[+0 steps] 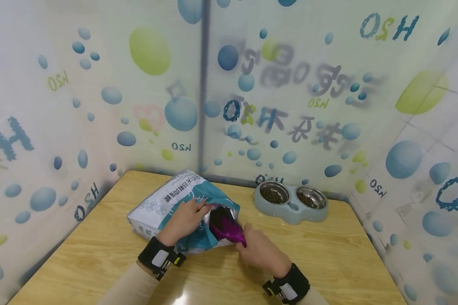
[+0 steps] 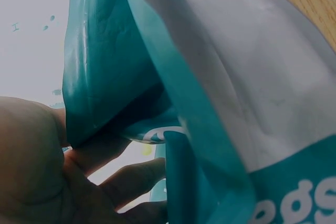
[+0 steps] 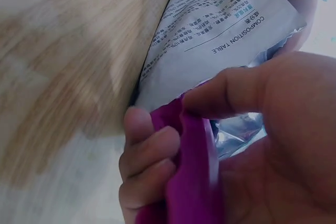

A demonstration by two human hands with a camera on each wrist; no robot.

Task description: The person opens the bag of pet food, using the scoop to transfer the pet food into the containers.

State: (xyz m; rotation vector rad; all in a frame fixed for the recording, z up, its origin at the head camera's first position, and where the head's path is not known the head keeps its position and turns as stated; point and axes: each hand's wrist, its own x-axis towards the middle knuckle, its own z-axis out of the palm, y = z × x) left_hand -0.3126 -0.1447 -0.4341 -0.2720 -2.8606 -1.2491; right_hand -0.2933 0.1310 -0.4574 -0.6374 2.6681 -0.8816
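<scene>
A white and teal pet food bag (image 1: 175,195) lies on its side, its mouth facing right and showing silver lining. My left hand (image 1: 185,220) grips the upper edge of that mouth; in the left wrist view the bag's teal film (image 2: 110,51) is folded and partly hides the fingers (image 2: 131,182). My right hand (image 1: 261,250) holds a purple scoop (image 1: 229,231) by its handle, with the scoop's head inside the mouth. Curled fingers (image 3: 152,161) and the thumb close round the purple handle (image 3: 197,177) in the right wrist view. Dark contents show inside the bag.
A blue-grey double pet bowl (image 1: 295,218) stands at the table's back right, with brown kibble in both steel dishes. The wooden table (image 1: 328,262) meets printed curtain-like walls (image 1: 290,84) at the back and sides.
</scene>
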